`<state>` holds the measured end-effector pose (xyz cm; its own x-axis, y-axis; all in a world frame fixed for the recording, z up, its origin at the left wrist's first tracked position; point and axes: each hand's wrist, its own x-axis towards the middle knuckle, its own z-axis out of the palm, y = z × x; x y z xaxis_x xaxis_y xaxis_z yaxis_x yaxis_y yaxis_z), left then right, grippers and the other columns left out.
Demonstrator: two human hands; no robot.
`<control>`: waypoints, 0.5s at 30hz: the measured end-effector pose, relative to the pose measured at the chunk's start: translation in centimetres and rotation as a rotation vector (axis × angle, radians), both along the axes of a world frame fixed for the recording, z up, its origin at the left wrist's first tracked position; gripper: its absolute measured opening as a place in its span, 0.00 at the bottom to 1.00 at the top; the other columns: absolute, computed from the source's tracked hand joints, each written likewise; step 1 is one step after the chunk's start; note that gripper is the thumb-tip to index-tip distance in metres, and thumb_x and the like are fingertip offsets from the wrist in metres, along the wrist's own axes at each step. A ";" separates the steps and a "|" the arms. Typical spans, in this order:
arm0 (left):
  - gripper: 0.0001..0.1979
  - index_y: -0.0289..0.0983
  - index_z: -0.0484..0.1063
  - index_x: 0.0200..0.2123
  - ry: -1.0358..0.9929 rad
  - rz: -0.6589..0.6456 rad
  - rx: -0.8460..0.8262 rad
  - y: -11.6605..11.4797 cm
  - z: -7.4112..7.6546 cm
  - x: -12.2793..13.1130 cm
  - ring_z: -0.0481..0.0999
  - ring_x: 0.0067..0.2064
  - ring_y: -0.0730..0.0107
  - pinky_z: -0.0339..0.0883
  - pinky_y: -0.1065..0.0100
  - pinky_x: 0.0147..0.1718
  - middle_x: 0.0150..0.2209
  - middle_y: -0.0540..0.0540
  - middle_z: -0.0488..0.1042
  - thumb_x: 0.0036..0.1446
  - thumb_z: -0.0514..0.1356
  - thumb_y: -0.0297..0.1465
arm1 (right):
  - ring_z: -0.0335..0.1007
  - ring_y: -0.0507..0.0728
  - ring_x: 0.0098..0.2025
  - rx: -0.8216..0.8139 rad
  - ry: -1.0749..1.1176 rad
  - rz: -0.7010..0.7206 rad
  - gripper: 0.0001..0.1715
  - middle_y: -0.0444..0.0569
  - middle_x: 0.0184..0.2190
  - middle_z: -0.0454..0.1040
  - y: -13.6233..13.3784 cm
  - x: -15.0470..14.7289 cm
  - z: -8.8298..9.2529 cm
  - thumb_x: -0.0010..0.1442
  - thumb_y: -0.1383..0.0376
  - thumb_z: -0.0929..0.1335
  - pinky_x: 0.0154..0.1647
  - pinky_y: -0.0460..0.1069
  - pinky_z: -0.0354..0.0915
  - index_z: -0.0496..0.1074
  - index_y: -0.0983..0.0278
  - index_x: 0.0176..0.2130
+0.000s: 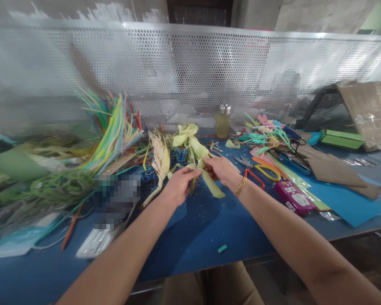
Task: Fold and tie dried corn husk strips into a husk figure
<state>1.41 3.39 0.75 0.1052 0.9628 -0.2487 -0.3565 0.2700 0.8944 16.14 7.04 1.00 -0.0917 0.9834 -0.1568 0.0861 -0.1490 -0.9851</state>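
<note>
A pale green bundle of husk-like strips (197,148) rises between my hands above the blue table. My left hand (179,184) pinches its lower part between thumb and fingers. Close beside it, my right hand (220,169) has its fingers closed on the same bundle, a gold bracelet (240,186) on the wrist. One loose strip (213,185) hangs down below the right fingers. Just left of the bundle lies a dry, cream-coloured husk bunch (160,156). Scissors with red and yellow handles (257,173) lie to the right of my right hand. My fingertips are partly hidden.
Coloured pipe cleaners (114,131) and green cord (60,186) crowd the left. A bottle (223,123) stands at the back before a perforated metal screen (203,72). A purple case (294,198), blue sheets (339,199) and cardboard (333,171) lie right. A teal scrap (222,248) lies near the front edge.
</note>
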 end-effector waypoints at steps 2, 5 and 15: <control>0.11 0.34 0.70 0.23 -0.004 0.015 -0.013 0.0 0.1 0.0 0.70 0.21 0.78 0.65 0.75 0.23 0.21 0.51 0.72 0.40 0.71 0.26 | 0.63 0.49 0.17 0.020 -0.084 0.027 0.21 0.48 0.19 0.73 -0.1 0.4 0.4 0.59 0.52 0.67 0.19 0.45 0.60 0.70 0.65 0.23; 0.10 0.34 0.70 0.23 -0.002 0.038 -0.023 -0.1 0.2 0.0 0.69 0.21 0.80 0.66 0.77 0.24 0.21 0.52 0.71 0.43 0.70 0.26 | 0.64 0.50 0.17 0.161 -0.415 0.046 0.25 0.49 0.17 0.72 -0.2 1.4 1.4 0.59 0.50 0.66 0.20 0.46 0.59 0.71 0.65 0.21; 0.08 0.34 0.68 0.25 -0.165 0.060 -0.041 0.5 -0.2 -0.3 0.68 0.21 0.81 0.66 0.79 0.22 0.22 0.52 0.69 0.50 0.66 0.24 | 0.67 0.51 0.27 0.836 -0.698 0.108 0.11 0.45 0.25 0.74 -0.7 3.2 3.0 0.57 0.58 0.69 0.30 0.46 0.60 0.74 0.64 0.31</control>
<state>1.12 3.88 0.59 0.0902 0.9582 -0.2716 -0.5140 0.2784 0.8113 19.36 6.33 3.98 -0.3345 0.7952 0.5057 0.6367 0.5863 -0.5008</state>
